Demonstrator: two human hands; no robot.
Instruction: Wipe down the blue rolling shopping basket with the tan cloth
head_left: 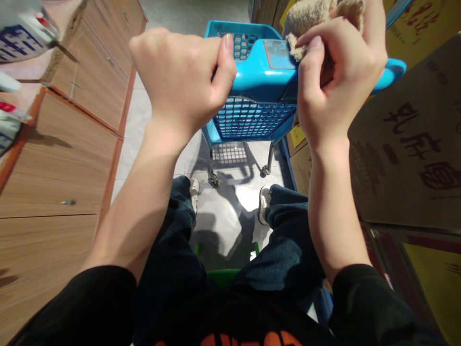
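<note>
A blue plastic shopping cart [255, 117] stands in front of me, its handle [252, 77] turned toward me. My left hand [187, 72] is closed around the left part of that handle, thumb folded at the side. At the handle's right part, my right hand [338, 72] grips a beige, fuzzy cloth [308, 17], which bunches up beyond the fingers and touches the blue plastic. A greyish label panel [281, 54] sits on the handle between both hands. The palm side of each hand is hidden.
Wooden cabinets [65, 158] line the left, with bottles or packs [25, 33] on top. Cardboard boxes [406, 144] are stacked close on the right. Below are a caster wheel [265, 170], the tiled floor [230, 226], my shoes, and a green seat edge [222, 276] between my legs.
</note>
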